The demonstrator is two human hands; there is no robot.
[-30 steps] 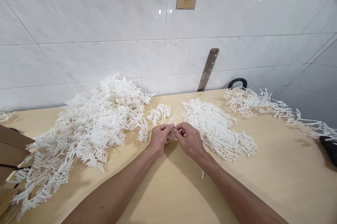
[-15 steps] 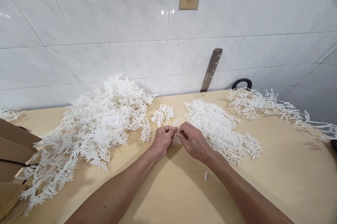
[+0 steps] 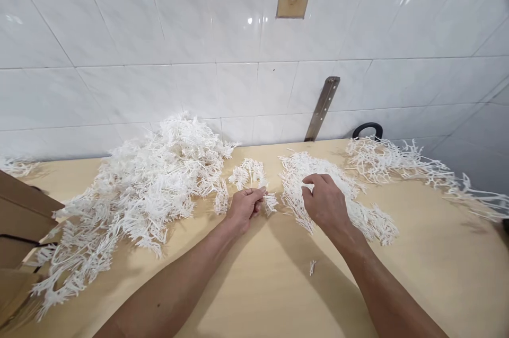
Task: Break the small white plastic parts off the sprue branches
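Between thumb and fingers, my left hand (image 3: 245, 206) pinches a small white plastic sprig (image 3: 271, 202), its branched tips spreading to the right. My right hand (image 3: 326, 201) is over the pile of thin white stems (image 3: 297, 181) on the right, fingers curled; whether anything sits in its fingertips I cannot make out. Just beyond my left hand lies a loose branched white sprig (image 3: 248, 169). A large heap of white branching sprigs (image 3: 159, 184) fills the left side of the table.
Bare twig-like white stems (image 3: 397, 160) stretch along the right of the table (image 3: 254, 295). A tiny white piece (image 3: 312, 267) lies near the front. Behind are a metal strip (image 3: 323, 107) and a black ring-shaped handle (image 3: 368, 129). A cardboard box (image 3: 24, 216) stands far left.
My hands were together at the sprig. My right hand has moved away to the right, over the stem pile, while my left hand keeps hold of the sprig.
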